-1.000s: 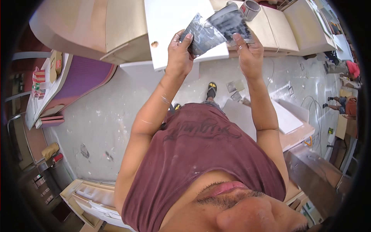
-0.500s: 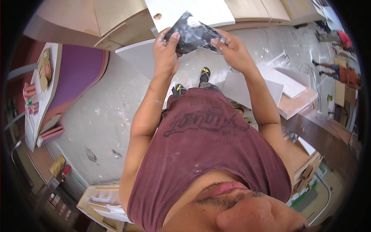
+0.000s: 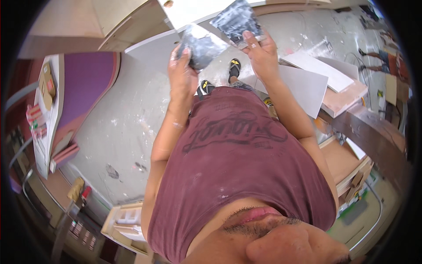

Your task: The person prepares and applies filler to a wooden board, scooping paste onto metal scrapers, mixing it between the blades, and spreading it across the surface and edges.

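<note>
In my left hand (image 3: 182,72) is a flat, dark, roughly square piece (image 3: 200,49) smeared with white. The thumb presses on its face and the fingers curl behind it. A second flat dark piece (image 3: 235,22), also streaked whitish, is held by my right hand (image 3: 263,55), thumb on its lower edge. The two pieces are raised in front of me, tilted and close together, with a narrow gap between them. Whether they are stiff plates or sheets I cannot tell. Behind them lies a white panel surface (image 3: 193,12).
Grey boards (image 3: 301,88) and a white board (image 3: 323,70) lie at the right. A curved purple-sided counter (image 3: 90,83) stands at the left. Behind me on the left is an open wooden box (image 3: 125,224). At the far right a person (image 3: 378,61) is partly visible.
The dark pieces, overlapping as one shape before, are now apart, one in each hand. My right hand has moved up; my left hand has shifted slightly left and down.
</note>
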Motion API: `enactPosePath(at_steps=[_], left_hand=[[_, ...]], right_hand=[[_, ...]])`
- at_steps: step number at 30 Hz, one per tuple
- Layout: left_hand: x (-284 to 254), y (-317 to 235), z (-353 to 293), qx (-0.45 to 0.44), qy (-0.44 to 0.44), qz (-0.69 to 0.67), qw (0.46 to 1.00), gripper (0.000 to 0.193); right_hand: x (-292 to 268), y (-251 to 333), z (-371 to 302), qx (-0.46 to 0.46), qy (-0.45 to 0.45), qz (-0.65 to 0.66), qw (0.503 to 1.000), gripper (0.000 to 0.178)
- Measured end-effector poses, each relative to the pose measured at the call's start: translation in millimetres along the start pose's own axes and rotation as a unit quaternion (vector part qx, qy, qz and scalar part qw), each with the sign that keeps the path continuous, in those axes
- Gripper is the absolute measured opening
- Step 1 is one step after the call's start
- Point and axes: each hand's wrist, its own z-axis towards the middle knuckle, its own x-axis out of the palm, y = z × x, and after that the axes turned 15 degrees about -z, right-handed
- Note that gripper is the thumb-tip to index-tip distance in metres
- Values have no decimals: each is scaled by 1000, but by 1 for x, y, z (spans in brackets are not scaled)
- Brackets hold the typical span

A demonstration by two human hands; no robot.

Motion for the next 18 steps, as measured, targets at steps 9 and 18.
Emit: enactPosePath(at_steps=[9, 18], left_hand=[[12, 1, -5, 67, 12, 42, 997, 30], [12, -2, -5, 109, -5, 131, 985, 24]], right_hand=[[-12, 3, -6, 52, 160, -185, 968, 38], [-44, 26, 29, 1, -27, -27, 999, 35]])
